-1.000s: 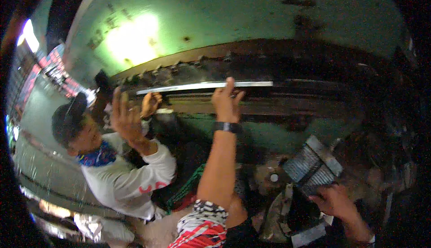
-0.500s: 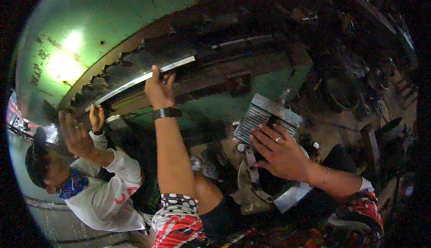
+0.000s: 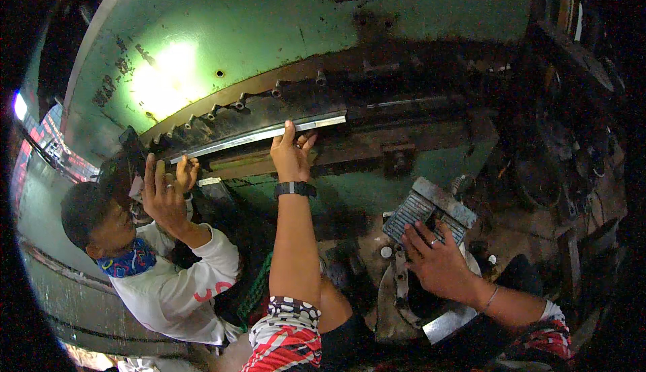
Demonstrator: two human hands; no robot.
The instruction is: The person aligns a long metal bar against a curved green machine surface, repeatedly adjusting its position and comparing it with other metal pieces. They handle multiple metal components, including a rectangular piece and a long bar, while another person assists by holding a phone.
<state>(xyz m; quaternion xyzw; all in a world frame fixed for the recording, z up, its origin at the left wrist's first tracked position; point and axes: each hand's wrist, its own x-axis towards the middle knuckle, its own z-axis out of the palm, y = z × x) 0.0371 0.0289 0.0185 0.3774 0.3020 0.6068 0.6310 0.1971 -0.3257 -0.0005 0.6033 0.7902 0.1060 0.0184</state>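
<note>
With your left hand (image 3: 293,160) you pinch the metal strip (image 3: 252,136) along the green machine (image 3: 282,29)'s bolted edge, right hand (image 3: 441,264) spread over the ridged block (image 3: 412,217); shifting it probably calls for matching the co-worker's hand (image 3: 186,174).

The strip (image 3: 326,120) runs crosswise before the panel (image 3: 289,15), below a row of bolts (image 3: 241,101). The left hand (image 3: 293,157) is on the strip, right of its middle, with a watch (image 3: 295,189) on that wrist. A co-worker (image 3: 168,284) is to the left, one hand (image 3: 185,173) at the strip's left end, the other (image 3: 165,200) nearer. Right of the left forearm is the block (image 3: 407,220), the right hand (image 3: 437,264) over its near side. A cord (image 3: 256,294) hangs between co-worker and left forearm.
</note>
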